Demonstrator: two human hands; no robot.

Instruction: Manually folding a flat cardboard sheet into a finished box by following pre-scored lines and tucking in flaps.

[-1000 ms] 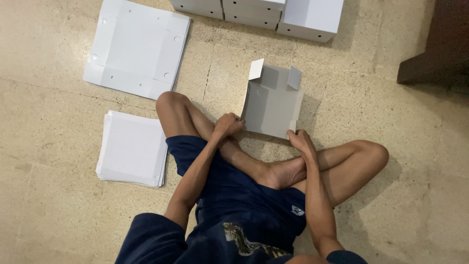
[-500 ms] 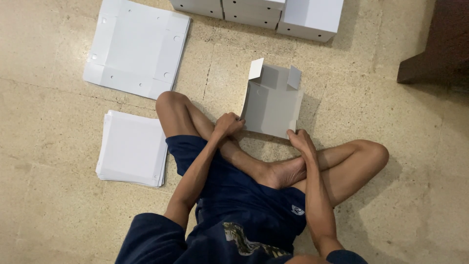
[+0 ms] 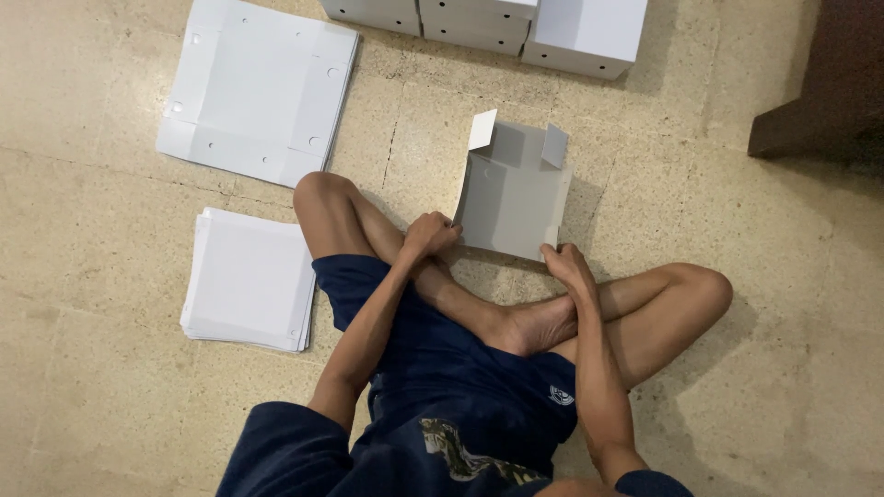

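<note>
The floor (image 3: pixel 110 405) is the biggest thing here, made of pale speckled stone tiles with thin lines between them, and the person sits on it with legs crossed. There is a lot of bare floor to the right of the right hand and below the left hand, so there is room to move there. Far up and to the left of the left hand lies a big flat sheet of white card (image 3: pixel 258 87) with small holes and fold lines. Far above both hands, at the top edge, stands a row of finished white boxes (image 3: pixel 502 23), side by side. A dark brown piece of furniture (image 3: pixel 829 92) sits far up and to the right of the right hand, at the edge of the view. To the left of the left hand, past the bent knee, rests a neat stack of white sheets (image 3: pixel 249 281). Right in front of both hands stands the half-folded grey-white box (image 3: pixel 514 189), resting on the floor just past the feet, with its sides bent up and two small flaps sticking up at its far end. The left hand (image 3: pixel 428 233) grips the near left corner of the box with its fingers curled shut on the side wall. The right hand (image 3: pixel 568 265) presses on the near right corner with its fingers closed around that edge. The two hands are apart, one at each corner.
</note>
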